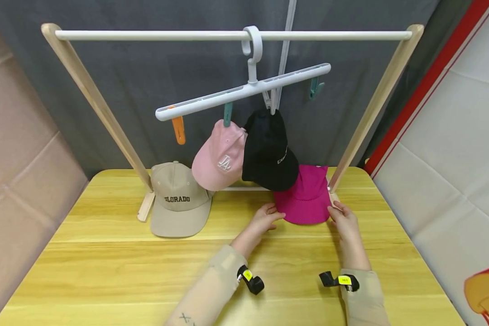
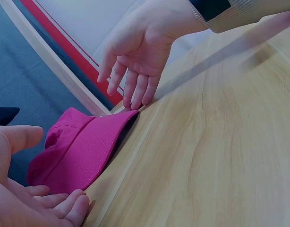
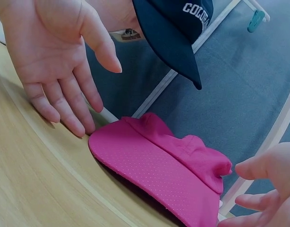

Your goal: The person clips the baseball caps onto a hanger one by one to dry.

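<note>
A magenta cap (image 1: pixel 303 199) lies on the table, brim toward me, partly behind a hanging black cap (image 1: pixel 269 154). My left hand (image 1: pixel 265 219) is at the left edge of its brim, fingers loosely extended. On the brim's other side is my right hand (image 1: pixel 344 219), fingers also extended. Both wrist views show the magenta cap (image 3: pixel 154 161) between two open palms, with neither hand gripping it. To the black cap's left hangs a pink cap (image 1: pixel 218 158) with white letters. A white clip (image 1: pixel 273 102) holds the black cap, and a teal clip (image 1: pixel 227 114) the pink one.
A tilted white hanger (image 1: pixel 212 100) hooks over the white rod (image 1: pixel 146 35) of a wooden-legged rack (image 1: pixel 98 104). An orange clip (image 1: pixel 179 131) and another teal clip (image 1: pixel 313 88) dangle without caps. A beige cap (image 1: pixel 177 199) sits at the left on the wooden table (image 1: pixel 126 271).
</note>
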